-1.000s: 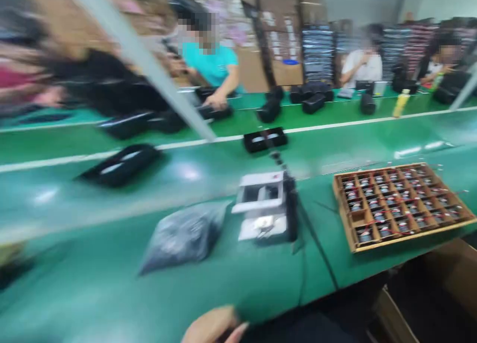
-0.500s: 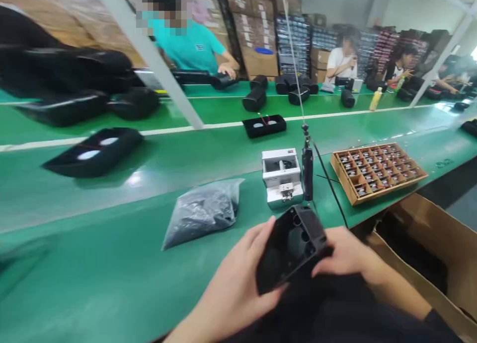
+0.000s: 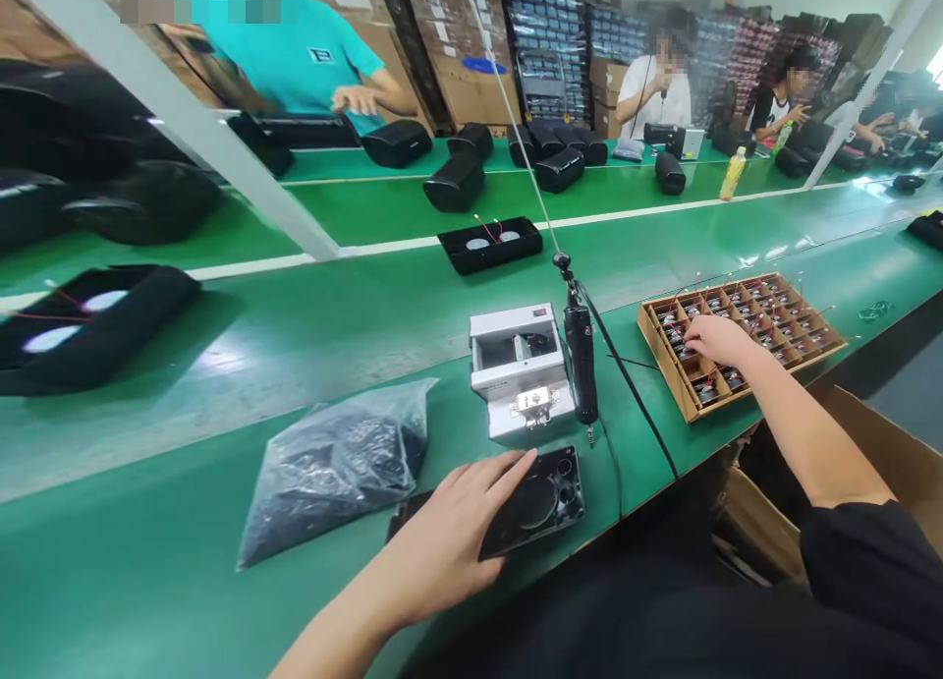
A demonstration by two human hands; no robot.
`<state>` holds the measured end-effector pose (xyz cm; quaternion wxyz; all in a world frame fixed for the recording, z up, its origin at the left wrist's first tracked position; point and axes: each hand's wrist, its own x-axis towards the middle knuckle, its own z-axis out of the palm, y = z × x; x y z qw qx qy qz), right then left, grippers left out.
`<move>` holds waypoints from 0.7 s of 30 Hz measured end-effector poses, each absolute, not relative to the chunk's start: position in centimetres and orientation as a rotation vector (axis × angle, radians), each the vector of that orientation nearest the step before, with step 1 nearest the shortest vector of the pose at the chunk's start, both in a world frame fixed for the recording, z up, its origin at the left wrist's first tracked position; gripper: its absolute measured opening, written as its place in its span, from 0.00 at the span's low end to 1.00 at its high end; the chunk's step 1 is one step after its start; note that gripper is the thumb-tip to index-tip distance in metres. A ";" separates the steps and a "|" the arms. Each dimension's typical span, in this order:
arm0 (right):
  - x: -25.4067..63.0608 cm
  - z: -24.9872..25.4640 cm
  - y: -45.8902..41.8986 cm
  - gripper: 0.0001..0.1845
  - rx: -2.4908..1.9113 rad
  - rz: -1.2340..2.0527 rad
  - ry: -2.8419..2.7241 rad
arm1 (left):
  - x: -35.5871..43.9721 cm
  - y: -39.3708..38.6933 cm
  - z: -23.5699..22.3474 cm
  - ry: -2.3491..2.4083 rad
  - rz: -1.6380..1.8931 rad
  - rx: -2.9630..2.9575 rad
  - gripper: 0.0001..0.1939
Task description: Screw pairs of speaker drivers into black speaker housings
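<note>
My left hand [image 3: 453, 532] lies across a black plastic housing [image 3: 541, 502], which sits flat on the green workbench [image 3: 147, 600] with its round recess showing. Its near left end is hidden under my palm. My right hand [image 3: 718, 342] reaches out to a wooden compartment tray [image 3: 810, 363], fingertips down among the compartments on its left side. The tray holds rows of small round parts with thin red wires. Whether those fingers hold one of them, I cannot tell.
Close to the housing stand a white-and-grey bench machine [image 3: 520, 365] and a hanging black electric screwdriver [image 3: 582, 369], with a clear bag of black parts [image 3: 335, 473] to the left. A cardboard box [image 3: 876, 443] is below the bench at right. Co-workers sit beyond a conveyor carrying black housings.
The black housing has gone from both my hands above the bench to lying flat under my left hand. My right hand has moved from it to the wooden tray.
</note>
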<state>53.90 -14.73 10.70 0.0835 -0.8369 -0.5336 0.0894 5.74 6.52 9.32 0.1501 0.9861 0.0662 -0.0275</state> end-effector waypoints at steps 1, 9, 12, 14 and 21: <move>54.1 10.5 -14.7 0.19 -2.490 0.289 -1.623 | 5.5 6.6 9.0 0.174 -0.012 2.826 0.57; 55.5 13.1 -14.6 0.20 -2.309 0.358 -1.770 | 4.0 5.5 9.3 0.255 0.586 2.593 0.33; 55.0 16.5 -15.6 0.17 -2.245 0.266 -1.745 | 4.6 4.1 11.0 0.312 0.748 2.401 0.23; 53.5 19.5 -17.2 0.16 -2.216 0.186 -1.713 | 5.6 2.8 11.9 0.284 0.781 2.323 0.22; 39.3 25.3 -19.1 0.09 -1.864 0.555 -2.036 | 10.9 -3.5 12.7 -0.043 0.474 1.838 0.61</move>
